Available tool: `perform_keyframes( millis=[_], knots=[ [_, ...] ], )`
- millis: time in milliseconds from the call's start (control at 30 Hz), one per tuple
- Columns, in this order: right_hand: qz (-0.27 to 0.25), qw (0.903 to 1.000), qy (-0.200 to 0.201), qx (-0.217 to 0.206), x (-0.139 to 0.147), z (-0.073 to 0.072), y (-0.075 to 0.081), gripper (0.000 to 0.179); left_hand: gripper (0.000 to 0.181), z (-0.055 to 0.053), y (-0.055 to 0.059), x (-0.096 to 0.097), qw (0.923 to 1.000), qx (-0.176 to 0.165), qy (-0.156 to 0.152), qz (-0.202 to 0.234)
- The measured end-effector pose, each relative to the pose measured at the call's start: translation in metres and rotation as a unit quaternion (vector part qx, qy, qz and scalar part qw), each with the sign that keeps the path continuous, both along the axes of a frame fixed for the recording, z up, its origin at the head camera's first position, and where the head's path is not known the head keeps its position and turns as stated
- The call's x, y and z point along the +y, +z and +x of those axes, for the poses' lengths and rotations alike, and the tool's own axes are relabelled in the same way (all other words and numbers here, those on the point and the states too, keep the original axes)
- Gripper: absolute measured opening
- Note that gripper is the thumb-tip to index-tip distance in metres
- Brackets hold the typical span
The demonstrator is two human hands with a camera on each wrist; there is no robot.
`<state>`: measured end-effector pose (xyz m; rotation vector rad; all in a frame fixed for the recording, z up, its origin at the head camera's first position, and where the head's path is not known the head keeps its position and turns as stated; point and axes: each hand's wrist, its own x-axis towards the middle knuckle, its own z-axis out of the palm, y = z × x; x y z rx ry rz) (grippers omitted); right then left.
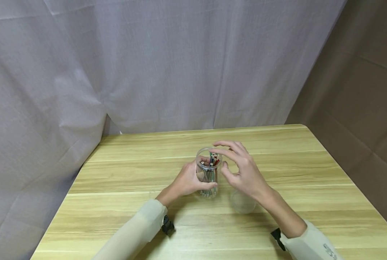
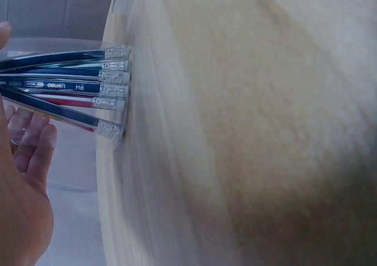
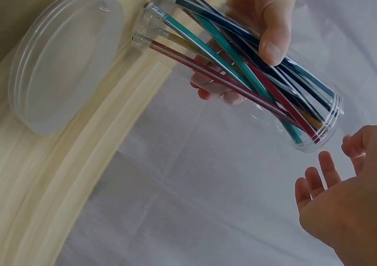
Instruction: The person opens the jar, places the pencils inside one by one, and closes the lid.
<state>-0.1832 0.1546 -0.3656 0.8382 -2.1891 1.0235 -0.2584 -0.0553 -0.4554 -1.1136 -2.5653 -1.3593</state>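
A clear plastic jar [image 1: 209, 180] holds several pencils [image 3: 235, 72] in dark blue, green, red and yellow, their eraser ends down at the jar's base. My left hand [image 1: 190, 177] grips the jar round its side, thumb across the front. The jar's top has no lid on it, and the pencils' other ends show inside the rim. Just right of that rim is my right hand [image 1: 242, 169], fingers spread and loosely bent with nothing between them. In the right wrist view the right fingertips [image 3: 328, 166] stand a little apart from the jar's mouth.
A round translucent lid [image 3: 65, 63] lies on the wooden table [image 1: 115, 216], to the right of the jar and below my right hand. Grey cloth [image 1: 164, 65] hangs behind the table, and a brown cloth [image 1: 359, 108] hangs along the right side.
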Motion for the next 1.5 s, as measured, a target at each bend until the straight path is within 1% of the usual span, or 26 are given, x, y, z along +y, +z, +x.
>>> perform_keyframes(
  millis=[67,167,233,333,400,467,533,700,900,1000,1133,1233,1367,1500],
  knots=[
    [-0.002,0.9998,0.003,-0.021,0.002,0.002,-0.001,0.066,0.08,0.0,0.0,0.001,1.0,-0.001,-0.001,-0.001],
    [-0.003,0.9973,0.017,-0.071,0.005,0.004,-0.003,0.08,0.08,0.0,0.0,0.001,1.0,-0.005,-0.001,-0.001],
    [0.0,0.9937,0.023,-0.11,0.006,0.005,-0.007,0.088,0.08,0.001,0.0,0.0,1.0,-0.007,-0.001,0.0],
    [-0.009,0.9844,0.029,-0.173,0.006,0.005,-0.015,0.097,0.078,0.001,0.0,0.0,1.0,-0.006,-0.001,-0.001],
    [-0.021,0.9757,0.024,-0.217,0.004,0.005,-0.02,0.099,0.076,0.001,0.0,0.0,1.0,-0.002,0.001,-0.001],
    [-0.033,0.9678,0.023,-0.249,0.0,0.003,-0.024,0.099,0.074,0.001,0.0,-0.001,1.0,0.002,0.0,-0.001],
    [-0.046,0.9618,0.02,-0.269,-0.003,0.002,-0.027,0.096,0.072,0.001,0.0,-0.001,1.0,0.005,-0.002,-0.001],
    [-0.082,0.956,0.005,-0.282,-0.011,-0.002,-0.03,0.089,0.073,0.002,0.0,-0.002,1.0,-0.003,-0.001,0.002],
    [-0.1,0.9573,-0.003,-0.271,-0.014,-0.006,-0.033,0.082,0.078,0.003,0.0,-0.001,0.9998,-0.019,0.003,0.002],
    [-0.104,0.9576,0.001,-0.269,-0.013,-0.008,-0.034,0.08,0.079,0.002,0.0,0.0,0.9999,-0.014,0.003,-0.003],
    [-0.099,0.9576,0.006,-0.27,-0.011,-0.009,-0.033,0.078,0.078,0.003,0.001,0.0,0.9999,-0.009,0.002,-0.009],
    [-0.094,0.9576,0.006,-0.272,-0.01,-0.008,-0.032,0.078,0.078,0.004,0.002,0.0,0.9998,-0.013,0.003,-0.012],
    [-0.087,0.9581,0.002,-0.273,-0.01,-0.006,-0.03,0.08,0.079,0.005,0.002,-0.001,0.9998,-0.016,0.002,-0.011],
    [-0.067,0.9602,0.004,-0.271,-0.007,-0.004,-0.03,0.087,0.078,0.005,0.001,-0.001,0.9999,-0.006,-0.005,-0.006]
  ],
)
